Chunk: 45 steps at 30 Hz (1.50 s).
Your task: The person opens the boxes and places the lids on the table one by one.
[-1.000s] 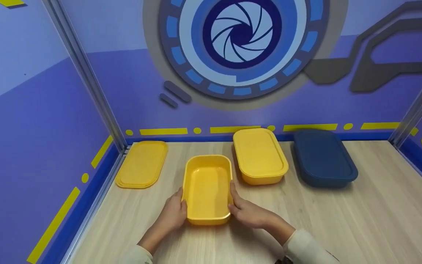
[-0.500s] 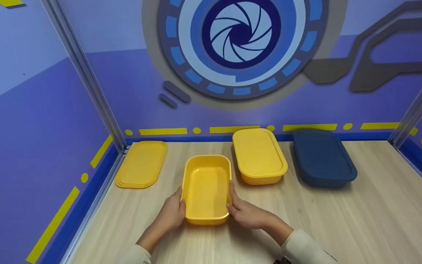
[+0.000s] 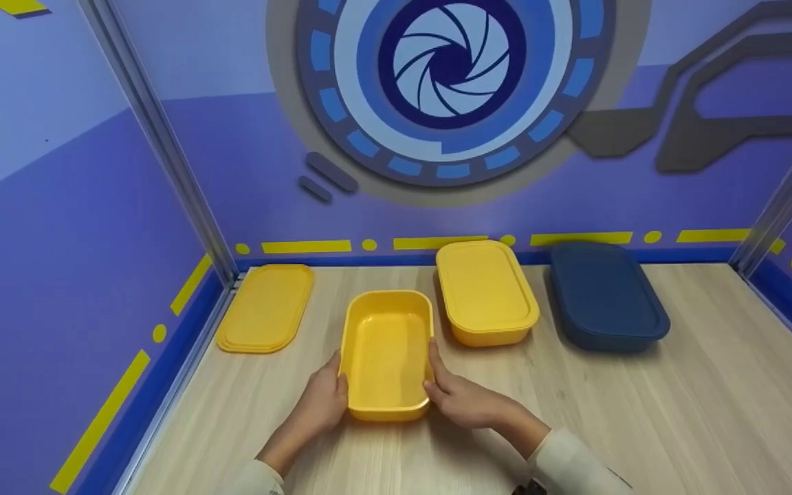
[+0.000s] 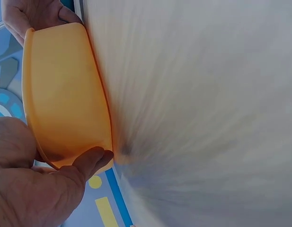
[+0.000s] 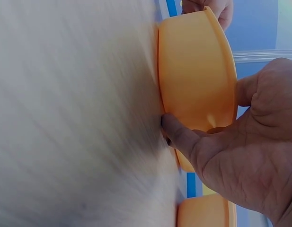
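An open yellow plastic container (image 3: 387,354), a smooth rounded-corner rectangular tub with a slightly flared rim and no lid, sits on the pale wood-grain tabletop (image 3: 643,412) between the two hands. The left hand (image 3: 325,402) cups the near left corner of the tub, fingers curled against its outer wall and thumb lying along the rim; in the left wrist view the thumb presses flat on the matte orange-yellow side near the base. The right hand (image 3: 461,399) grips the near right corner in mirror fashion, its fingers bent round the wall and its thumb stretched up along the rim; the right wrist view shows one finger tucked under the lower edge where the tub meets the table. Both hands are thus half closed on the container, neither spread wide nor fisted. Just beyond the right hand, and close beside the tub's far right corner, stands a lidded yellow container (image 3: 485,292) of the same rounded shape, its lid having a shallow raised border. Farther out to the right of that stands a dark blue lidded container (image 3: 606,295), matte and equally rounded. Beyond and left of the left hand, a loose yellow lid (image 3: 267,308) lies flat on the table beside the purple side wall (image 3: 59,275).
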{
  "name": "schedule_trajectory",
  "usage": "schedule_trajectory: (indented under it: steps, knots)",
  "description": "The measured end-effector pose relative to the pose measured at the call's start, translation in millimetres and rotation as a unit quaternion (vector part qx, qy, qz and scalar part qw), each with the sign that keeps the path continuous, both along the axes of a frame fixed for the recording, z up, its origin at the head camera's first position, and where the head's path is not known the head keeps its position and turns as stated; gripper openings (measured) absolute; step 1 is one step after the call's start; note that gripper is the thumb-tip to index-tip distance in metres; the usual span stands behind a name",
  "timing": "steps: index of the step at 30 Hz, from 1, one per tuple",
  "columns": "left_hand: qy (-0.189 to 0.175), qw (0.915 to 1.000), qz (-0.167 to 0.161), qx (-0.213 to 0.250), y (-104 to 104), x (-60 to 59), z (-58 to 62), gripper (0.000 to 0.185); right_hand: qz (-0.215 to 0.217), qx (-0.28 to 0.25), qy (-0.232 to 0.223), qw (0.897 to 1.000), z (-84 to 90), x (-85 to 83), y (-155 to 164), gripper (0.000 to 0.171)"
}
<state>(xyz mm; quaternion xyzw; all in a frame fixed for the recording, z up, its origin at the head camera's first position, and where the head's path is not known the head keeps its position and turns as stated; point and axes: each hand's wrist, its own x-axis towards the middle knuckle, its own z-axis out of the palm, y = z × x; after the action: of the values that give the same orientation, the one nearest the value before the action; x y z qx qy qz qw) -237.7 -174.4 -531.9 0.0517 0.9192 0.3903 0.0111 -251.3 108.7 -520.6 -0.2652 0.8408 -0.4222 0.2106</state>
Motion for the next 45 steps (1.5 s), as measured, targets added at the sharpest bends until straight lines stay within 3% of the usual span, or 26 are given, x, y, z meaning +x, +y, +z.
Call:
schedule_trajectory:
  steps: [7, 17, 34, 45]
  knots:
    - [0.003, 0.9999, -0.006, 0.012, -1, 1.5, -1.1, 0.054, 0.0, 0.006, 0.001, 1.0, -0.6, -1.3, 0, 0.081]
    - [-0.022, 0.9996, 0.015, 0.008, 1, 1.7, -0.7, 0.053, -0.01, -0.012, -0.02, 1.0, -3.7, -5.2, -1, 0.077]
    - [-0.008, 0.9997, -0.001, 0.023, -9, -1.9, -1.9, 0.056, -0.009, 0.004, -0.003, 1.0, -1.3, -2.8, -6, 0.08]
    - [-0.004, 0.9995, -0.02, 0.025, -12, -3.9, -4.3, 0.056, -0.012, 0.004, -0.015, 1.0, -2.3, -2.8, -6, 0.079]
